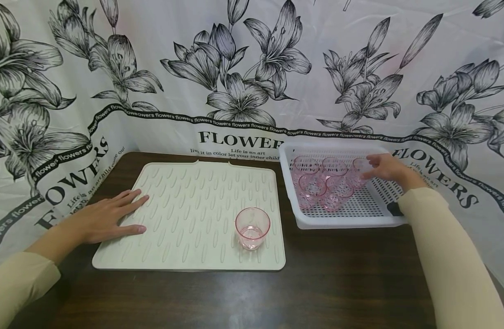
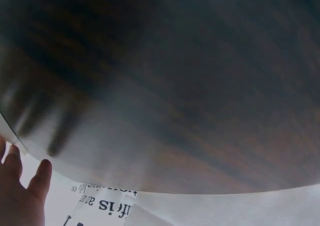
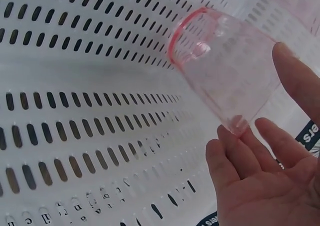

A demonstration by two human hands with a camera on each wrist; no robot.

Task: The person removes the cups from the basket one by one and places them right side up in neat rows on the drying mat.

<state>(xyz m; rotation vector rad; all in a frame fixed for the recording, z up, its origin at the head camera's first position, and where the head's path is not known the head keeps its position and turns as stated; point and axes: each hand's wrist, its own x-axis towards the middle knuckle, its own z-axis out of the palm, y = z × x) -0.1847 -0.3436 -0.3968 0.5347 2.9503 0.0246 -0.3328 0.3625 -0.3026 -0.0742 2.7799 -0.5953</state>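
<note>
Head view: one glass (image 1: 252, 228) stands upright on the right, near part of the mat (image 1: 124, 260). Only one there. In the basket (image 1: 350, 223), on the right, we count four more glasses (image 1: 312, 185), bunched toward its left side, plus a fifth glass (image 3: 225, 70) by the right hand (image 1: 385, 168). We'd call this early: one out on the mat, five left in the basket, as far as the rims can be told apart.

Poses. Right arm comes in from the near right, forearm passing over the basket's right side, hand over its far right part. Thumb and fingers are parted, one to each side of the fifth glass; the right wrist view puts them around its base end. Whether they grip it or only flank it, we can't tell. Same for the glass's tilt: that camera sits at an angle, so we won't call it.

Left hand (image 1: 106, 218) lies flat on the mat's left edge, fingers straight, thumb spread wide, holding nothing. Left wrist view adds little: a few fingers in the corner, mostly dark table (image 2: 200, 95), plus a strip of printed cloth (image 2: 210, 208).
</note>
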